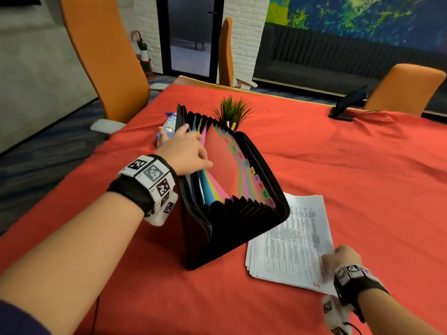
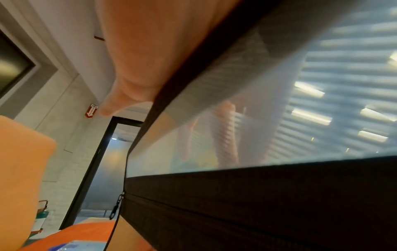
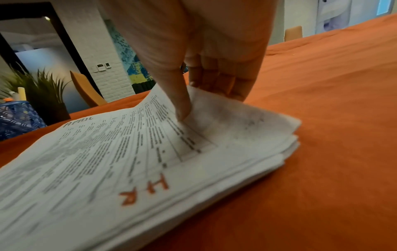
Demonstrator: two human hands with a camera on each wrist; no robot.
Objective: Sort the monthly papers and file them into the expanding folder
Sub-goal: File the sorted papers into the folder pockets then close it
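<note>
Black expanding folder (image 1: pixel 232 213) gripped by left hand (image 1: pixel 186 151); right hand (image 3: pixel 206 56) pinches "HR" paper (image 3: pixel 137 163), legible only at wrist.

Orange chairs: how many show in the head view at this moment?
3. One orange chair stands at the table's far-left side, a second edge-on beyond the far edge by the brick pillar, a third at the far right behind the tablet stand. Others may sit outside the frame.

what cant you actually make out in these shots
- Tab labels on the expanding folder: too small and blurred in the head view.
- Left hand fingertips: hidden among the dividers; the left wrist view shows them only hazily through mesh.
- Body text on the paper stack: motion-blurred.
- Right hand in the head view: blurred.
</note>
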